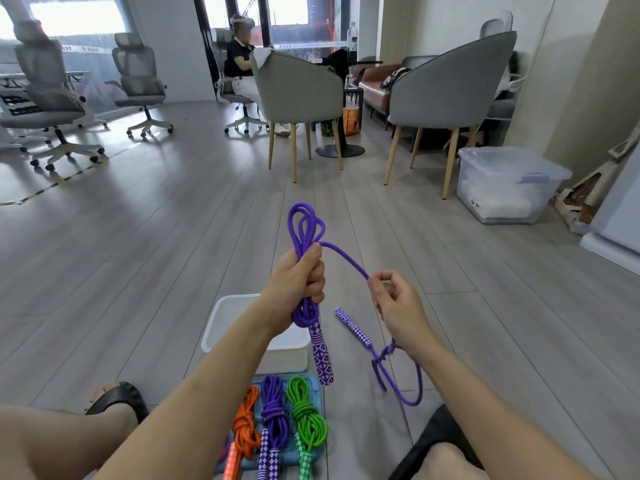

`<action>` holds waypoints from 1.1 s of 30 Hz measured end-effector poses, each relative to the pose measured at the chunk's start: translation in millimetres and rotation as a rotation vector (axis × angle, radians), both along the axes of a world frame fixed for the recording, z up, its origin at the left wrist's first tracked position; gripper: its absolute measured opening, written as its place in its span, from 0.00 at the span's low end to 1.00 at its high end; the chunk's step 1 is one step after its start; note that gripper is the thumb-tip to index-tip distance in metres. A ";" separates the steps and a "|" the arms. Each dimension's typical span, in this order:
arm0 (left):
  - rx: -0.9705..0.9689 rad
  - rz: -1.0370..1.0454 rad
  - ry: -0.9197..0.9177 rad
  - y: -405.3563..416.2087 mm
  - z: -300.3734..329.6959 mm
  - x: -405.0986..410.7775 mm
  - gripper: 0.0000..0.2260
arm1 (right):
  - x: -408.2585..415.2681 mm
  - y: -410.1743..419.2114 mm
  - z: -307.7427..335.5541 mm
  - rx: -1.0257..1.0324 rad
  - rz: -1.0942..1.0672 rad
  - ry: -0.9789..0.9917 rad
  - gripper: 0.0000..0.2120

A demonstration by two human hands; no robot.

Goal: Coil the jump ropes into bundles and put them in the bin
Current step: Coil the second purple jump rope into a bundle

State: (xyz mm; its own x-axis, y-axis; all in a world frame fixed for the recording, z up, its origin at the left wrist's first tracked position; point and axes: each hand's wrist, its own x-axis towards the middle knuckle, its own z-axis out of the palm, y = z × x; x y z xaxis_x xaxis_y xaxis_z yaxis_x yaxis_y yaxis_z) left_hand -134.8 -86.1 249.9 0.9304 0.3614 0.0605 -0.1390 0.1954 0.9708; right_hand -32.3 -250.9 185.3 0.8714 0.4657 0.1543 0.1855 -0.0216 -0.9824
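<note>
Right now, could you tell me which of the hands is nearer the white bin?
Left. The left hand grips the rope coil directly above the bin; the right hand pinches the rope further right.

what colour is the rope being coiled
Purple rope, with purple-and-white patterned handles; head view.

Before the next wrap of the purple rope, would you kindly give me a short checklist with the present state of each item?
1. Left hand grips the purple rope coil firmly: ok.
2. Right hand pinches the free strand: ok.
3. Strand between the hands free of snags: ok.
4. Trailing slack untangled: not ok, it looks twisted near the loose handle on the floor.
5. White bin open and within reach: ok.
6. Room left in the bin: cannot tell, the forearm hides most of it.
</note>
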 end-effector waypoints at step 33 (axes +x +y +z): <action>-0.463 0.384 -0.114 3.1 -22.5 16.5 0.16 | -35.5 21.9 21.1 -0.128 0.314 0.012 0.03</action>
